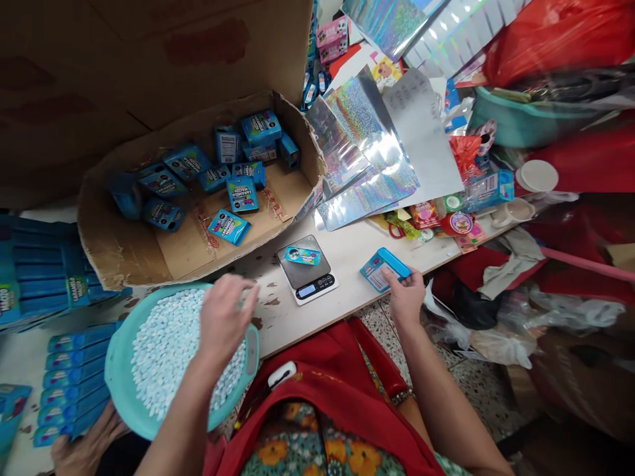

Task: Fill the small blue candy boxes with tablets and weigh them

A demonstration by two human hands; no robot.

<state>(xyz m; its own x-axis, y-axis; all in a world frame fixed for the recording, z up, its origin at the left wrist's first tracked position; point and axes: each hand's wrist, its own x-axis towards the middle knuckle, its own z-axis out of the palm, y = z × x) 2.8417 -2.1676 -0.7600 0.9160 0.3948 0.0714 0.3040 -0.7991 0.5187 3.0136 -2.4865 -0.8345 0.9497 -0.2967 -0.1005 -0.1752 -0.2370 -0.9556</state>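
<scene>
My right hand (407, 294) grips a small blue candy box (384, 268) by its near side, above the front edge of the table. My left hand (227, 318) is over the right side of a turquoise basin (116, 377) filled with pale blue and white candies (166, 344); its fingers are smeared by motion, and I cannot see whether they hold anything. Between my hands stands a small digital scale (306, 268) with a lit display. A blue printed packet or lid (302, 255) lies on its dark plate.
A cut-down cardboard carton (198, 254) with several blue candy boxes (243, 194) stands behind the basin. More blue boxes (74, 377) are lined up at left, beside another person's hand (89, 436). Shiny foil sheets (370, 192) and assorted packets (425, 215) cover the table's right.
</scene>
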